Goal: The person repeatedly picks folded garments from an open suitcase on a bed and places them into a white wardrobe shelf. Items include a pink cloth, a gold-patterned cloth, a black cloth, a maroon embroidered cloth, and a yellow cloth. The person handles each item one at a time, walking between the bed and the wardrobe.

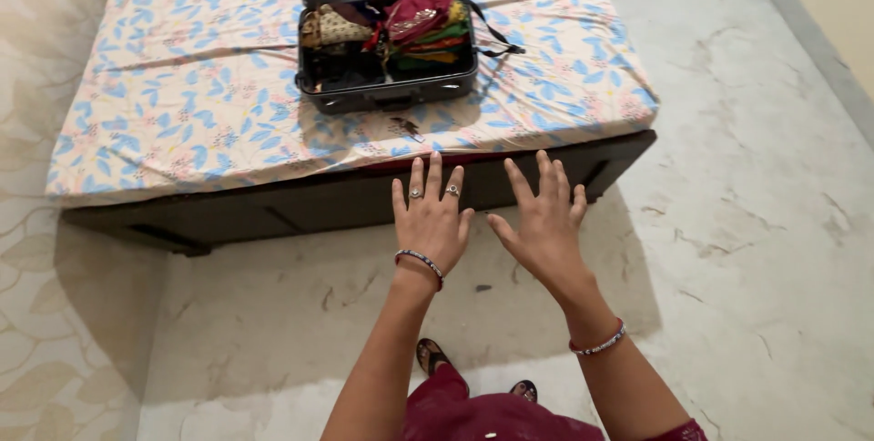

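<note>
I hold both arms out in front of me, palms down, fingers spread. My left hand wears two rings and a beaded bracelet and holds nothing. My right hand has a bangle on its wrist and is also empty. Both hover in the air in front of the bed's dark base, touching nothing. On the bed lies an open dark suitcase, lid raised at the back, packed with folded colourful clothes on its right side and a patterned pouch on its left.
The bed has a floral sheet in blue and pink. Marbled grey floor spreads to the right and below. A patterned pale wall runs along the left. My sandalled feet and maroon clothing show at the bottom.
</note>
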